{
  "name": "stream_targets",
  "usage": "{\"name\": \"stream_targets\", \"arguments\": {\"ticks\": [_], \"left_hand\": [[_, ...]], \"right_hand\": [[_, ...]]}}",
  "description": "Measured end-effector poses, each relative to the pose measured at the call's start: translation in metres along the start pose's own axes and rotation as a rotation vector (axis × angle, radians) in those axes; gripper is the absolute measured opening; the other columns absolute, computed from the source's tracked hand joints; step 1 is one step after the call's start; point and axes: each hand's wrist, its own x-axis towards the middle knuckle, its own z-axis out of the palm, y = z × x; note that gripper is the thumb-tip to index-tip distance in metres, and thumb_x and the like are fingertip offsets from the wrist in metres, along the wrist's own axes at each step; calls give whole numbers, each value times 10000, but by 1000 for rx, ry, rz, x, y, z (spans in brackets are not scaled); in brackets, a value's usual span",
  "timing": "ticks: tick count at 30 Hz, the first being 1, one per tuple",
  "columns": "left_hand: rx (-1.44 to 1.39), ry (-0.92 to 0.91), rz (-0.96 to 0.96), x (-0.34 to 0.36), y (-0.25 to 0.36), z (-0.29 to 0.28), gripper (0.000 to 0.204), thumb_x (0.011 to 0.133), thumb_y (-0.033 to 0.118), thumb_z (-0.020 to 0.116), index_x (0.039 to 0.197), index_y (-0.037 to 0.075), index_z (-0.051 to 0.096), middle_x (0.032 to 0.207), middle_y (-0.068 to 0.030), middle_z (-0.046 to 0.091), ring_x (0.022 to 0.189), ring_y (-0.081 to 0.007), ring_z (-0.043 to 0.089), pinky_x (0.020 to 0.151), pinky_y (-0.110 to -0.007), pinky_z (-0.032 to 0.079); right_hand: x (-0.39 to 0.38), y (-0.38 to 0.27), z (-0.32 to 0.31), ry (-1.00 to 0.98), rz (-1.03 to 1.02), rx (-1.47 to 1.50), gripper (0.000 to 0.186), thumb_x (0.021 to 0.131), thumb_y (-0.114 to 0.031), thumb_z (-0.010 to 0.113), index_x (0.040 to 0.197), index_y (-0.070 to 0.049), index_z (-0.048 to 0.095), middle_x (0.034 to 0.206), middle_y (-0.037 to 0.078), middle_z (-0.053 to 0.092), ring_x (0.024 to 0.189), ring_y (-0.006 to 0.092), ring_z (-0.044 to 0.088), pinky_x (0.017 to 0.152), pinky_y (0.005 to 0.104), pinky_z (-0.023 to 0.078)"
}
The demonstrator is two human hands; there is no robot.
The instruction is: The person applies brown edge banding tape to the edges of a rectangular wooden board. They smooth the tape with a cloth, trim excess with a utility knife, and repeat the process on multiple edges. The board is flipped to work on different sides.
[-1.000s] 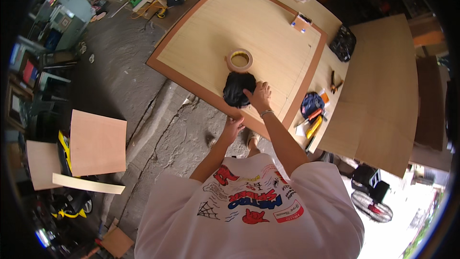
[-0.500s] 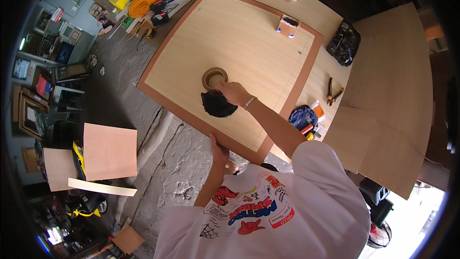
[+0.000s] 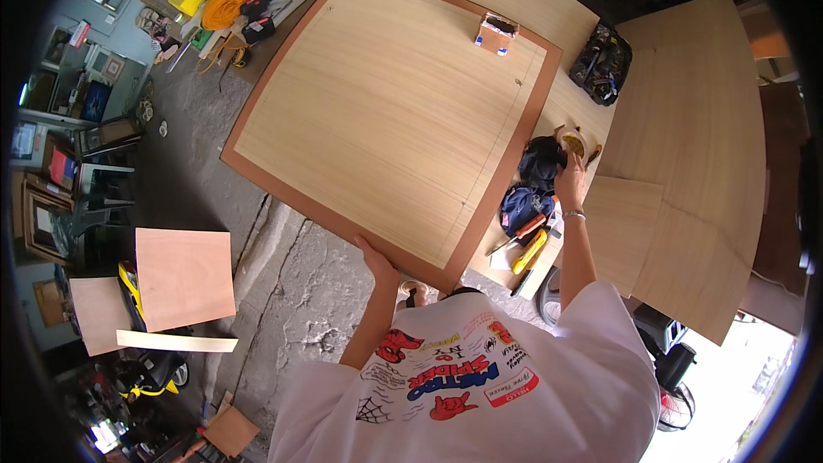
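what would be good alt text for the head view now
A person's right hand holds or touches a roll of tape beside a black bundle, right of a large brown-bordered wooden panel. Their left hand is at the panel's near edge. A navy bundle lies beside the black one.

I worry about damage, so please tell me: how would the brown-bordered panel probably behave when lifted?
The panel is probably stiff, since no sag shows. Being so broad, it may feel heavy and awkward. If it tilts, the small box on it might slide; no fastening shows.
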Motion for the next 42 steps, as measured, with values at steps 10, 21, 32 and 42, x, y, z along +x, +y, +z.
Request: {"name": "stream_targets", "arguments": {"ticks": [10, 21, 32, 42], "left_hand": [[105, 25, -3, 8, 0, -7, 953, 994, 740, 452, 1585, 4, 318, 1591, -138, 433, 1427, -287, 444, 1197, -398, 349], [130, -79, -38, 7, 7, -19, 920, 988, 746, 441, 1600, 74, 301, 1602, -84, 426, 1452, -259, 423, 1202, -399, 355], [91, -35, 7, 10, -2, -16, 888, 1010, 730, 422, 1608, 88, 283, 1602, -85, 422, 1440, -270, 432, 1189, -397, 367], [-48, 38, 90, 3, 7, 10, 810, 1058, 668, 375, 1619, 91, 277, 1621, -119, 389, 1454, -282, 407, 1208, -411, 334]], "right_hand": [[159, -93, 12, 48, -180, 467, 926, 828, -376, 865, 1516, 37, 402, 1493, 290, 501, 1386, 420, 495, 1156, 435, 422], [274, -125, 108, -131, 51, 731, 786, 713, -279, 963, 1326, -38, 534, 1203, 161, 698, 1029, 261, 694, 859, 365, 561], [168, 90, -1, 337, 229, 257, 723, 738, -387, 942, 1194, 17, 554, 1072, 149, 659, 989, 276, 658, 857, 379, 541], [153, 65, 0, 579, 1, 7, 747, 830, -378, 852, 1386, -11, 516, 1208, 213, 626, 1236, 398, 545, 1089, 495, 422]]}}
